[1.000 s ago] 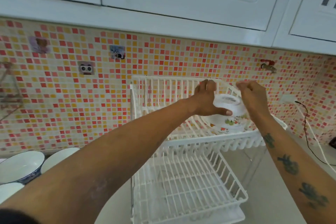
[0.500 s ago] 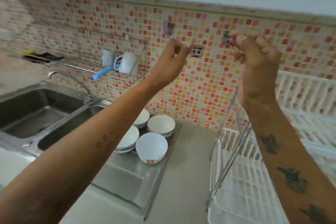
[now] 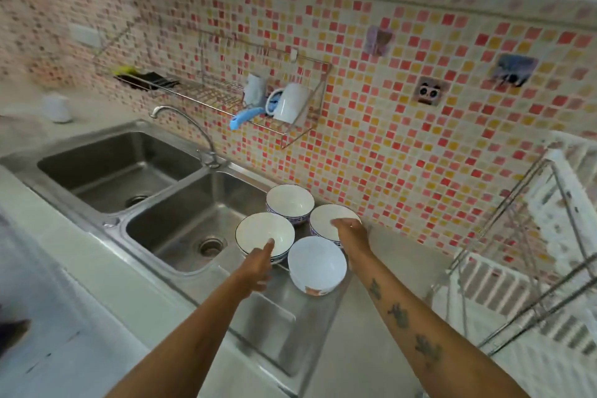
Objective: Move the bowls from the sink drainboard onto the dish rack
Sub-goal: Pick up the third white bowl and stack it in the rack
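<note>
Several white bowls with blue-patterned outsides stand close together on the steel drainboard [image 3: 274, 326]. One is at the back [image 3: 290, 200], one to the left [image 3: 263, 231], one to the right [image 3: 323, 220], and a plain white one at the front [image 3: 316, 263]. My left hand [image 3: 258, 265] reaches to the near rim of the left bowl, fingers extended and touching it. My right hand [image 3: 350, 234] lies over the near rim of the right bowl, not closed around it. The white dish rack [image 3: 533, 271] stands at the right edge, blurred.
A double steel sink [image 3: 193, 220] with a curved faucet [image 3: 193, 126] lies left of the drainboard. A wire wall shelf [image 3: 226, 94] holds a white mug [image 3: 290, 105] and a blue-handled tool. A small white cup [image 3: 57, 108] sits on the far left counter.
My view swung left from the dish rack to the sink. Both hands let go of the bowl on the rack, came down empty and now reach the bowls on the drainboard.
</note>
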`<state>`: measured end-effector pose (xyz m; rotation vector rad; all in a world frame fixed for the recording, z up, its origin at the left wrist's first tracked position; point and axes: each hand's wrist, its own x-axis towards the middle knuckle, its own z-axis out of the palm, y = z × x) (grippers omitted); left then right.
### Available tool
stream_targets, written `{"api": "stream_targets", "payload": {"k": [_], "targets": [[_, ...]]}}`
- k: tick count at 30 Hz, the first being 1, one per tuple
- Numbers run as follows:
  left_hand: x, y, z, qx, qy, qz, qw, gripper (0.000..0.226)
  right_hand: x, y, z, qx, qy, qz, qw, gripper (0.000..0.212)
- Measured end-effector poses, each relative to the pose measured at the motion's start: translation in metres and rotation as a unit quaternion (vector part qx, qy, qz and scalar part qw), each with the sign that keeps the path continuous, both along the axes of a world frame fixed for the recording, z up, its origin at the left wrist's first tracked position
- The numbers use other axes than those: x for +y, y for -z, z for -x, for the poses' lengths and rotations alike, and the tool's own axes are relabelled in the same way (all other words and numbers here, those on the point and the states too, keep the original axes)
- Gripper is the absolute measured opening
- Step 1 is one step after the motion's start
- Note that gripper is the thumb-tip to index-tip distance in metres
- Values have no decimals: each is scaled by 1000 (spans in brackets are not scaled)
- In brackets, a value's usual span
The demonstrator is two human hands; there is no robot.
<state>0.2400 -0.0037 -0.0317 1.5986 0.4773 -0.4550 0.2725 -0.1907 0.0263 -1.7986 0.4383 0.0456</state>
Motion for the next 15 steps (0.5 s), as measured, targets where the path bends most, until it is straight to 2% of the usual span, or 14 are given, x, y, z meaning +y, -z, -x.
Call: {"api": "stream_targets", "payload": {"k": [4, 6, 10, 13, 15], "targets": [[-21, 33, -9, 47, 23, 84, 995, 26, -20, 70, -12, 142, 43, 12, 989, 83], [-24, 51, -19, 61, 25, 105, 992, 21, -29, 87, -11, 189, 45, 12, 981, 98], [-33, 65, -30, 49, 8, 94, 994, 17, -43, 118, -16, 197, 16, 7, 980, 94], [-46, 68, -27, 27, 16, 114, 993, 32, -45, 124, -13, 180, 2, 31, 983, 68], [-52, 64, -21, 18, 9, 139, 990, 47, -42, 116, -7, 180, -6, 34, 983, 59]]}}
